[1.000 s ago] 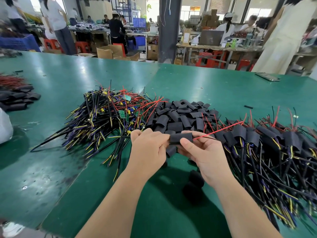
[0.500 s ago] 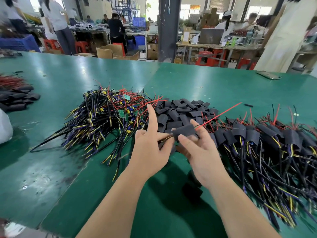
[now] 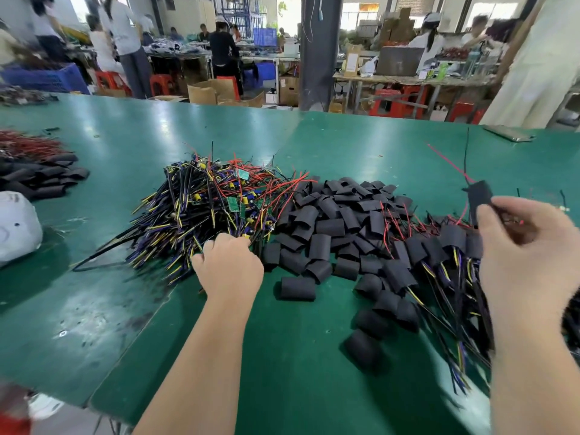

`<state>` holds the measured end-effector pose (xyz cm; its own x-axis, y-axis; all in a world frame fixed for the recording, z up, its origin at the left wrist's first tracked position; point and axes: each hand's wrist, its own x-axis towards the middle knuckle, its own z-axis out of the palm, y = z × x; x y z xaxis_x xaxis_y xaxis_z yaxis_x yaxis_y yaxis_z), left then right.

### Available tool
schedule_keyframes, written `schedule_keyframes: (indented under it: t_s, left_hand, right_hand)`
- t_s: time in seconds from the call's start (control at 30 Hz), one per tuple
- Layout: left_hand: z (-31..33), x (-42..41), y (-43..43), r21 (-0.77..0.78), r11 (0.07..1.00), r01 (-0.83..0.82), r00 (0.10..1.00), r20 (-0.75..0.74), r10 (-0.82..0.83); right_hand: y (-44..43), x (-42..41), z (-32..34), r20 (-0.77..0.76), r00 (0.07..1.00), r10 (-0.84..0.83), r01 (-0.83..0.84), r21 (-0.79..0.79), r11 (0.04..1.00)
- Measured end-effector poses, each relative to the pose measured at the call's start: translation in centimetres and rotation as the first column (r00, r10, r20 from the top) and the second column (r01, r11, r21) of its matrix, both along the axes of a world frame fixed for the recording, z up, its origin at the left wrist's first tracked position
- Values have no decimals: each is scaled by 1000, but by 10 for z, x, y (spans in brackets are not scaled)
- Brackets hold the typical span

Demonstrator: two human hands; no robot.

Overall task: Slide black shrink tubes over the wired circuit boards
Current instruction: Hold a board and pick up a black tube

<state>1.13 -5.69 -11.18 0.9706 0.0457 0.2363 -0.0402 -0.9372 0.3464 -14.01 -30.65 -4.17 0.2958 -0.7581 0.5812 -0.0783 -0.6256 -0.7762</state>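
A tangled heap of wired circuit boards [image 3: 216, 208] with green boards and red, yellow and black leads lies at the table's middle left. My left hand [image 3: 230, 268] reaches into its near edge, fingers curled among the wires; what it grips is hidden. Right of the heap lies a pile of loose black shrink tubes [image 3: 339, 227]. My right hand [image 3: 527, 255] is raised at the far right and pinches one tubed board [image 3: 478, 196], its red and black leads sticking up. Below that hand lies a pile of tubed boards [image 3: 439, 265].
The green table [image 3: 94, 309] has a seam running toward me. More tubes and red wires [image 3: 37, 174] and a white bag [image 3: 17, 227] sit at the left edge. A flat grey device [image 3: 508, 133] lies far right. People work at benches behind.
My hands have parted. The right one carried the tubed board off to the right and up; the left one dropped forward into the heap of bare wired boards.
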Motion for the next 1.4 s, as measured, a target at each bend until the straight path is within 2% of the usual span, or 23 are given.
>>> schedule_keyframes:
  t_s: [0.07,0.13,0.17,0.23,0.3,0.33,0.37,0.43,0.5,0.57,0.6,0.67,0.73,0.87,0.97,1.03,1.13,1.17,1.2,1.23,1.3,1.33,1.4]
  left_hand:
    - [0,4,-3,63,997,-38,999,26,36]
    - [0,9,-5,139,988,-60,998,44,55]
    - [1,12,-5,166,984,-65,997,42,59]
    - [2,16,-5,174,982,-70,997,24,67]
    - [3,16,-5,128,989,-75,996,49,70]
    - [3,15,-6,81,994,-68,994,87,61]
    - [4,14,-6,10,999,-43,990,138,41]
    - [6,11,-6,-211,973,90,969,245,-36]
    - [9,3,-7,-442,844,306,936,300,-182]
    - [13,-6,-8,-516,698,496,865,361,-348]
    - [14,-9,-9,-500,654,567,822,397,-409]
    - [14,-11,-12,-441,618,651,756,443,-482]
    - [14,-13,-15,-399,614,681,728,460,-509]
    - [13,-17,-21,-352,636,686,722,433,-539]
    - [14,-20,-23,-323,667,671,732,431,-528]
    - [14,-22,-22,-364,655,662,743,439,-506]
    - [17,-25,-23,-454,567,687,726,451,-519]
    - [18,-26,-24,-475,537,697,717,454,-529]
    - [18,-28,-25,-493,512,704,710,452,-540]
    - [18,-29,-27,-505,491,709,702,447,-554]
    - [18,-31,-28,-506,471,723,686,439,-581]
    - [19,-32,-28,-490,472,733,675,443,-590]
    - [22,-33,-26,-395,502,769,639,462,-615]
  right_hand:
    - [-3,1,-5,-265,958,-106,62,-168,984]
    - [3,5,-11,-444,881,-165,110,-147,983]
    - [8,7,-13,-467,867,-172,121,-137,983]
    - [19,12,-16,-402,908,-116,49,-173,984]
    - [37,17,-17,-356,932,66,-155,-227,962]
    - [47,19,-19,-388,904,179,-291,-251,923]
    - [58,22,-22,-455,841,292,-439,-259,860]
    - [78,28,-34,-628,619,472,-707,-183,683]
    - [94,35,-49,-771,387,505,-831,-54,554]
    - [101,42,-59,-872,250,420,-833,28,553]
    - [102,44,-61,-888,222,402,-825,49,563]
    - [101,46,-59,-852,257,456,-806,71,587]
    - [97,45,-56,-822,310,478,-794,53,606]
    - [97,44,-54,-800,374,469,-802,-25,596]
    - [98,46,-60,-797,381,469,-808,-40,588]
    - [96,47,-61,-738,429,521,-796,-36,604]
    - [94,46,-57,-525,568,635,-740,13,673]
    - [93,46,-56,-414,612,674,-701,111,704]
    - [93,45,-53,-266,634,726,-673,272,688]
    - [92,45,-51,-78,637,767,-667,444,599]
    - [87,45,-45,280,602,748,-693,649,314]
    - [83,45,-41,380,590,712,-696,686,211]
    - [75,45,-37,428,608,669,-659,742,125]
